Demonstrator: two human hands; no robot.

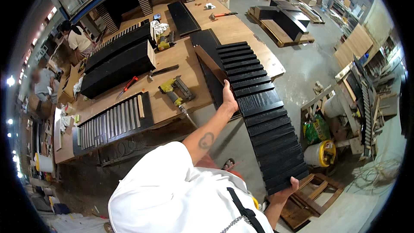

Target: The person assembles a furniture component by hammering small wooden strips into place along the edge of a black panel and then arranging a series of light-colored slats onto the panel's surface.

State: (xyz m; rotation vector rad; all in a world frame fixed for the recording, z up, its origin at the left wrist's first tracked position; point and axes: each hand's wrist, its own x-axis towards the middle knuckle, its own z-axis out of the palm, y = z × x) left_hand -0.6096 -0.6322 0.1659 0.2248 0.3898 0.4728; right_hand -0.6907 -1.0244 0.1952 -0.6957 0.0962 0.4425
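A long black slatted panel (pixel 263 108) is held tilted in front of me, running from over the worktable's right side down towards my body. My left hand (pixel 230 98) is closed on its left edge near the middle, thumb pointing up. At the near end, my right hand (pixel 284 191) grips the lower corner, its fingers partly hidden beneath. Under the panel's far part lies a flat black board (pixel 206 39) on the table. A thin brown strip (pixel 209 62) shows along the panel's left side. Left of my left hand lies a yellow-green nail gun (pixel 176 92) with a hose fitting.
The wooden worktable (pixel 164 99) carries a flat slatted panel (pixel 114 123), black box-like pieces (pixel 118 73), a hammer (pixel 161 72) and a second nail gun (pixel 164 42). On the right stand a bucket (pixel 320 153) and a wooden frame (pixel 312 198). Two people are beyond the table's left side.
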